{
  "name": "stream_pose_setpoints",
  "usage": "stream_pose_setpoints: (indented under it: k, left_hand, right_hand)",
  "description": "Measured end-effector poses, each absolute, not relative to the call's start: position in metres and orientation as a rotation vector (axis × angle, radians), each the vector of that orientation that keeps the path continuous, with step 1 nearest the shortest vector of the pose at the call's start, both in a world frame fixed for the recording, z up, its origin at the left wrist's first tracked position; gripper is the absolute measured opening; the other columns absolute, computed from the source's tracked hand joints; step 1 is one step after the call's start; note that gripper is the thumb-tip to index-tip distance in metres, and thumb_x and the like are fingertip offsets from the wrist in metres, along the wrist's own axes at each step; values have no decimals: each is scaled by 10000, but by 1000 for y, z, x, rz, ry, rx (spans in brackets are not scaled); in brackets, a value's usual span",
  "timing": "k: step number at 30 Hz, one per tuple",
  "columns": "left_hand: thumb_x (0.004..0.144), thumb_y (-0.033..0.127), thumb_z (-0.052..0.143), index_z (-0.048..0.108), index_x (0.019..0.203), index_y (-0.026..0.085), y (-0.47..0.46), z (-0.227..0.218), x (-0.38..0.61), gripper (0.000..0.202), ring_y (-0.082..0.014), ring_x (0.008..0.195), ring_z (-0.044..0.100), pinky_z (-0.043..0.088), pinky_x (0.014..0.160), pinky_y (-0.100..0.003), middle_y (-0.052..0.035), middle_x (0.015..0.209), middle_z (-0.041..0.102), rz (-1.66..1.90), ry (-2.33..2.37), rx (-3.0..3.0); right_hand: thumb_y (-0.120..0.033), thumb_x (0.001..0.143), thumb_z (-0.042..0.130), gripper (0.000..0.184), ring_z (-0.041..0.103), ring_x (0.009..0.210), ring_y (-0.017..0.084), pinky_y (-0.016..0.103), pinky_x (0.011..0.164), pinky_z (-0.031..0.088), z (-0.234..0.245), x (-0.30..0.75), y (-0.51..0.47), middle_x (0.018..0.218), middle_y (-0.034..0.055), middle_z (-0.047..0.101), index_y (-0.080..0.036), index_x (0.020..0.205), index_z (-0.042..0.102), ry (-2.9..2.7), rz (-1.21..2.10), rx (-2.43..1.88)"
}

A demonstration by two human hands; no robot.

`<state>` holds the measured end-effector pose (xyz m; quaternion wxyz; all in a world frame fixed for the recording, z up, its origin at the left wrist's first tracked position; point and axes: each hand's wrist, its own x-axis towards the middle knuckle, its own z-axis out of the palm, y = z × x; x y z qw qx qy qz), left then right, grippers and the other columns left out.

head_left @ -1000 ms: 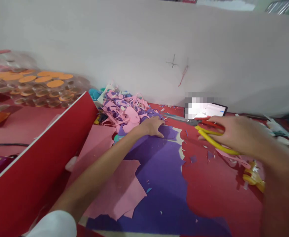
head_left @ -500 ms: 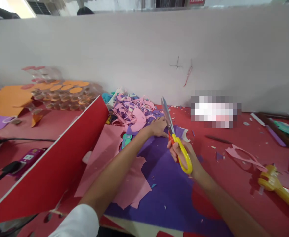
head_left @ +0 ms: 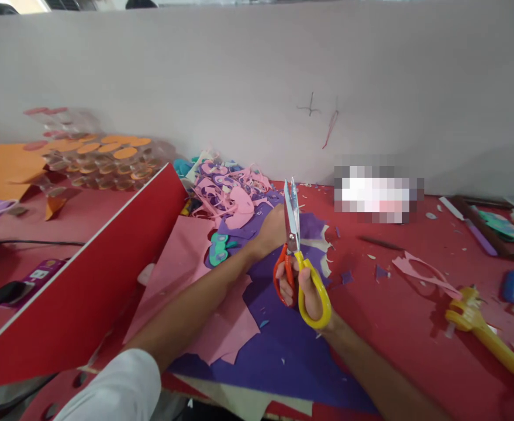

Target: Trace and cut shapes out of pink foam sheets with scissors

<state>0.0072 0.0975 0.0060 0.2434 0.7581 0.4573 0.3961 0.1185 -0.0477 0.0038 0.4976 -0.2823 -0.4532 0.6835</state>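
My right hand grips a pair of scissors with one red and one yellow handle, blades pointing up and away and nearly closed. It hovers over a large purple foam sheet lying on the red table. My left hand reaches forward and rests on the far edge of the purple sheet, beside a heap of pink and purple offcuts; the scissor blades partly hide its fingers. A pink foam sheet lies under my left forearm.
A tilted red board stands at the left. Behind it are clear plastic cups with orange discs and orange paper. A yellow glue gun lies at the right. A grey wall closes the back. Cables and a purple device lie far left.
My right hand picked the scissors up from the table at the right, carried them left and turned the blades upright over the purple sheet. The left hand stayed in place.
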Motion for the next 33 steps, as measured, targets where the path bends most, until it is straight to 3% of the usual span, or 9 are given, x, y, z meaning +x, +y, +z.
stream_pose_setpoints:
  k: [5, 10, 14, 17, 21, 26, 33]
  left_hand:
    - [882, 230, 627, 524, 773, 194, 100, 2, 15, 155, -109, 628, 472, 413, 620, -235, 29, 690, 526, 1433, 1158, 1447]
    - [812, 354, 727, 506, 783, 195, 97, -4, 16, 274, -65, 491, 442, 327, 489, -203, 69, 599, 513, 1399, 985, 1071]
    - [698, 330, 780, 554, 820, 182, 95, 5, 15, 297, -79, 597, 560, 406, 524, -198, 40, 731, 612, 1453, 925, 877]
    - [652, 250, 754, 535, 803, 187, 94, 21, 15, 273, -80, 632, 570, 456, 557, -198, 49, 753, 612, 1512, 933, 781]
    - [661, 181, 731, 538, 819, 195, 88, 54, 15, 250, -74, 617, 573, 433, 542, -183, 43, 721, 602, 1471, 985, 732]
    - [658, 161, 817, 577, 935, 218, 70, 90, 21, 371, -97, 747, 635, 465, 618, -206, 13, 906, 683, 1552, 905, 785]
    - [714, 240, 818, 598, 877, 185, 54, 95, 32, 279, -98, 726, 640, 491, 694, -235, 5, 875, 691, 1628, 815, 628]
  right_hand:
    - [-800, 856, 560, 612, 363, 423, 76, 234, 436, 296, 4, 120, -52, 529, -76, 430, -191, 898, 608, -1122, 1494, -735]
    - [-845, 809, 564, 655, 376, 407, 75, 238, 422, 292, 6, 134, -41, 517, -80, 422, -192, 852, 597, -1139, 1420, -857]
    - [-844, 798, 577, 656, 372, 416, 67, 229, 426, 285, 0, 147, -28, 537, -85, 414, -193, 866, 604, -1165, 1369, -965]
    - [-915, 755, 518, 726, 372, 388, 77, 233, 407, 288, -4, 150, -21, 506, -89, 405, -199, 852, 582, -1082, 1409, -993]
    - [-974, 697, 479, 788, 380, 389, 80, 235, 402, 306, 0, 144, -20, 520, -80, 420, -206, 847, 574, -992, 1468, -962]
    - [-959, 732, 458, 766, 427, 453, 110, 256, 439, 342, 3, 138, -28, 576, -42, 498, -218, 884, 574, -1023, 1419, -947]
    - [-931, 795, 414, 742, 464, 481, 114, 265, 484, 382, -9, 145, -28, 569, -52, 483, -212, 891, 572, -1176, 1375, -926]
